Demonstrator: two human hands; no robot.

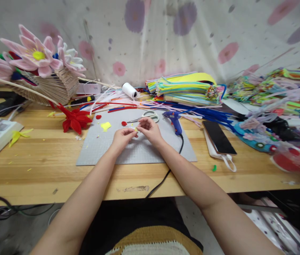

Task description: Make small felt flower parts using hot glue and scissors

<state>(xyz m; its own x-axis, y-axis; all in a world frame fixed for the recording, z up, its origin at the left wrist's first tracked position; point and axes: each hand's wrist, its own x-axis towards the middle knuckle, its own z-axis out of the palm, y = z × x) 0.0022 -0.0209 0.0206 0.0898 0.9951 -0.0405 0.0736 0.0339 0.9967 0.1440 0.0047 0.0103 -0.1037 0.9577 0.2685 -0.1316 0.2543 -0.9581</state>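
Observation:
Over the grey cutting mat, my left hand and my right hand meet fingertip to fingertip. Both pinch a small yellowish piece, mostly covered by the fingers, so its kind cannot be made out. Just behind the hands lie scissors with pale handles and a round red piece. To their left rest a yellow cutout and another red piece. A blue glue gun lies right of my right hand, its black cord running under that forearm.
A red fuzzy flower lies left of the mat. Behind are a pink flower basket, a white thread spool and bundled pipe cleaners. On the right lies a phone on a white power bank.

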